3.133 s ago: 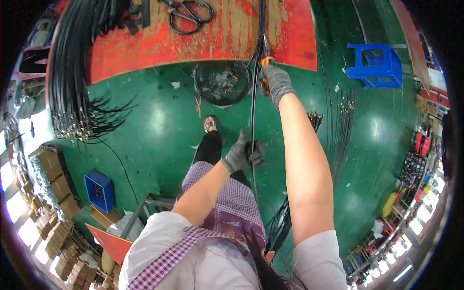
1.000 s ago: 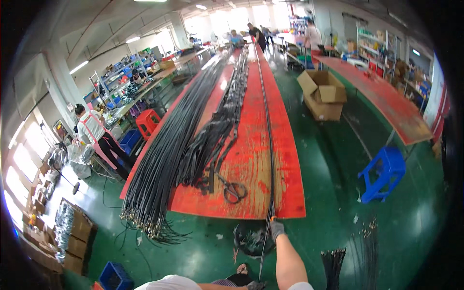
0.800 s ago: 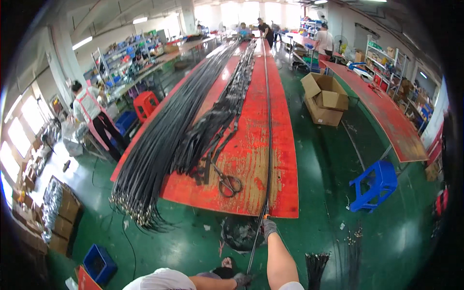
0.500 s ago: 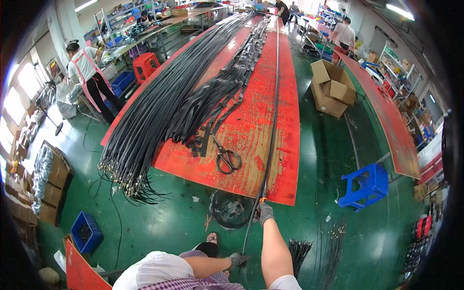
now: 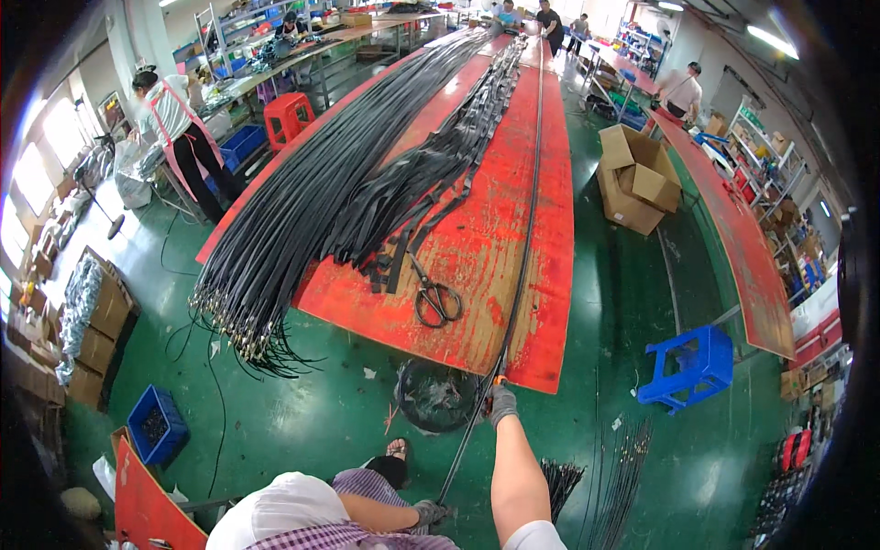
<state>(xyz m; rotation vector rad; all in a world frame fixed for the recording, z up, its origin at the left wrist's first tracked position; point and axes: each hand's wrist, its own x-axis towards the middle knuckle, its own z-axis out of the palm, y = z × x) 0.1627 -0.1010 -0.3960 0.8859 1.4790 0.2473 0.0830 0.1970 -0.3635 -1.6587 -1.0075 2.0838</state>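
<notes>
A long black cable (image 5: pixel 522 257) runs down the right side of the long red table (image 5: pixel 550 238) and off its near end. My right hand (image 5: pixel 500 404), in a grey glove, grips the cable just below the table's edge, beside an orange tool. My left hand (image 5: pixel 427 511), also gloved, holds the same cable lower down near my lap. Black scissors (image 5: pixel 433 295) lie on the table close to its near end.
A thick bundle of black cables (image 5: pixel 302 211) covers the table's left half and hangs over its end. A round black bin (image 5: pixel 435 396) sits under the edge. A blue stool (image 5: pixel 689 365), cardboard boxes (image 5: pixel 637 179), a blue crate (image 5: pixel 158 425) and several people stand around.
The view has swung up from my lap to the long table, then tilted down slightly. Both hands have stayed on the cable; the right hand sits just under the table edge.
</notes>
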